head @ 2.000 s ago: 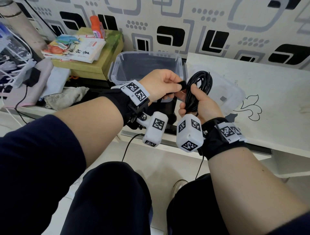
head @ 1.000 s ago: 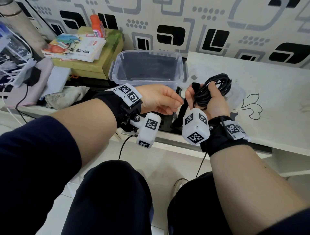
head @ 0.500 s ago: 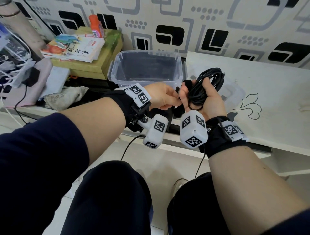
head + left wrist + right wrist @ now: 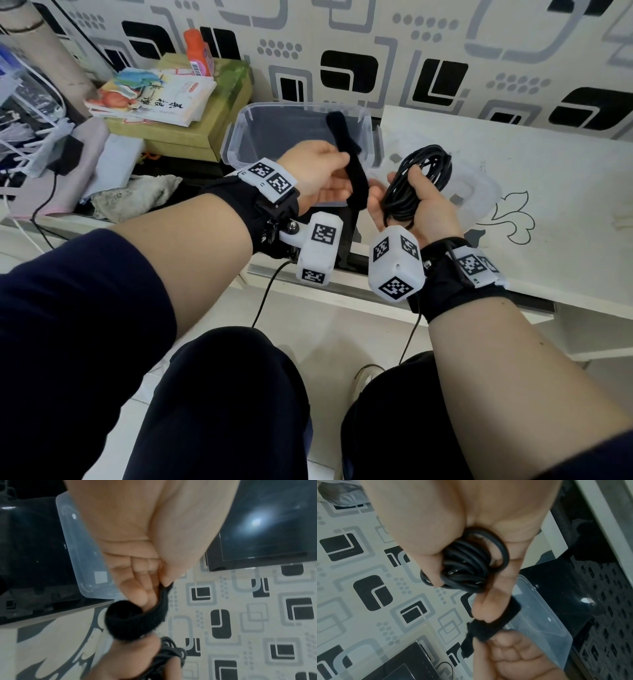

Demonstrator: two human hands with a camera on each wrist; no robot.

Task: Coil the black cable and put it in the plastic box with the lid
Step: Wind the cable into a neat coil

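Note:
My right hand (image 4: 411, 205) grips the coiled black cable (image 4: 416, 185) in its palm, held up in front of the table edge. In the right wrist view the cable (image 4: 467, 566) sits between thumb and curled fingers. My left hand (image 4: 318, 174) pinches a black fuzzy strap (image 4: 346, 150), which stands up over the clear plastic box (image 4: 298, 133) and runs down towards the right hand. The left wrist view has the strap (image 4: 137, 619) bent under my fingertips. The box is open and I see nothing in it. Its clear lid (image 4: 469, 181) lies on the white table behind the coil.
A stack of books (image 4: 150, 99) on a yellow-green carton and an orange bottle (image 4: 198, 51) stand left of the box. A cloth (image 4: 133, 195) and white wires (image 4: 20, 137) lie further left. The white table (image 4: 548, 192) stretches to the right. My knees are below.
My left hand has drawn the strap out and up to the left, so it now stands stretched over the box. The right hand, still holding the coil, has shifted slightly right.

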